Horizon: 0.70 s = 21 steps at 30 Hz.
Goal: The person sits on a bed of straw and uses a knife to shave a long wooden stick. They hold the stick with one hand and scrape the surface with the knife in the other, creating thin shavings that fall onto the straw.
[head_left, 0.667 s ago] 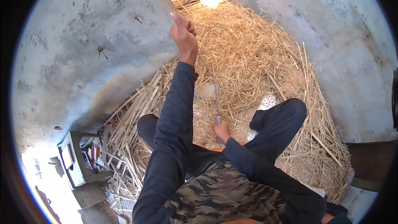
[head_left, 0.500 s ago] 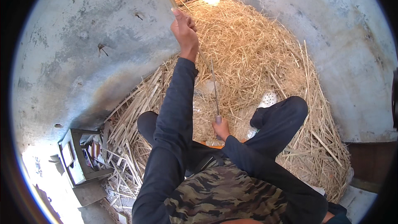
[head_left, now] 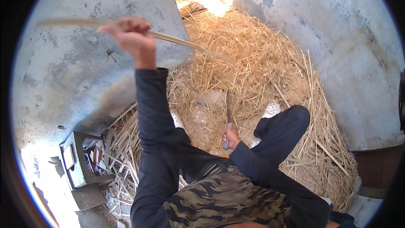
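Observation:
My left hand (head_left: 136,40) is raised and closed around a long, thin bamboo strip (head_left: 179,41). One end of the strip points left past the hand and is smeared by motion; the other slants down to the right over the pale shavings (head_left: 253,46). Low between my knees, my right hand (head_left: 232,137) grips the grey handle of a knife (head_left: 228,109). Its narrow dark blade points away from me, and the strip is well apart from it.
Grey plastered walls (head_left: 337,29) rise on the left and right. Split strips (head_left: 124,133) lie in a heap on my left. A small wooden stool (head_left: 80,160) lies on its side beside them. White clogs (head_left: 272,109) are on my feet.
My left hand has swung left and slightly down, turning the bamboo strip from steep to nearly level. The knife has moved slightly nearer me and points straighter ahead.

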Available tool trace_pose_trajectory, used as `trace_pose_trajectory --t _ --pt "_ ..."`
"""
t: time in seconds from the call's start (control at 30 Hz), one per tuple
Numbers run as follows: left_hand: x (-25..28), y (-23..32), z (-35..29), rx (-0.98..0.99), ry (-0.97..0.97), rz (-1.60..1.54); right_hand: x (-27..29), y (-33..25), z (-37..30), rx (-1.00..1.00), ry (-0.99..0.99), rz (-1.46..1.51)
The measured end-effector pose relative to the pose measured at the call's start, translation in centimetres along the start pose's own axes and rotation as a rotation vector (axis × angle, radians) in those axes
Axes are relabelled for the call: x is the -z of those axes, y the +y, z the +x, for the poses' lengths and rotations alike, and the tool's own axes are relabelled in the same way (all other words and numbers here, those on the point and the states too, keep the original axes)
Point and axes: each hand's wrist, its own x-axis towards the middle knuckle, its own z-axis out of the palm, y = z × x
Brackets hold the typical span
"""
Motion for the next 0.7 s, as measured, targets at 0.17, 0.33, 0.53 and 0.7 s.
trace_pose_trajectory --t 0.17,0.33,0.53,0.7 --pt "6.2 5.9 1.7 -0.156 0.265 -0.346 -3.7 -3.4 -6.3 0.072 -0.042 0.067" --pt "11.5 3.9 -3.1 -0.102 0.637 -0.522 -7.7 -7.2 -13.6 0.286 -0.109 0.144" --pt "14.1 1.7 -7.8 -0.03 0.725 -0.701 -11.7 -13.8 -20.1 0.724 -0.309 0.199" --pt "15.0 1.0 -9.9 0.045 0.618 -0.878 -14.8 -20.4 -21.3 1.032 -0.265 0.267"
